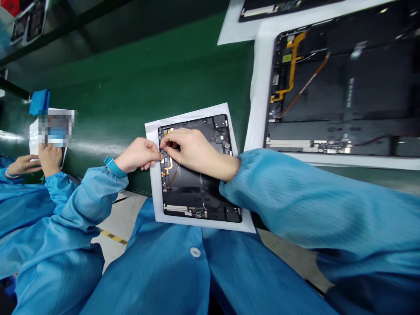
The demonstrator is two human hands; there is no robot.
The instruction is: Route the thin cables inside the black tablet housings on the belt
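In front of me an opened tablet housing (187, 192) lies on a white sheet (155, 192), its inside facing up. Orange flex cables and small parts run along its left edge. My left hand (139, 154) comes in from the left, thumb and forefinger pinched at that edge. Over the upper left of the housing is my right hand (190, 148), its fingertips also pinched close to the flex cable. Anything between the fingertips of either hand is too small to make out. A blue band (114, 167) circles my left wrist.
A larger-looking opened tablet housing (315, 100) lies on white sheeting to the right, with part of another (272, 8) behind it. At the left, a co-worker's hands (50, 159) are at a partly blurred device. Green tabletop (131, 87) stretches behind my sheet.
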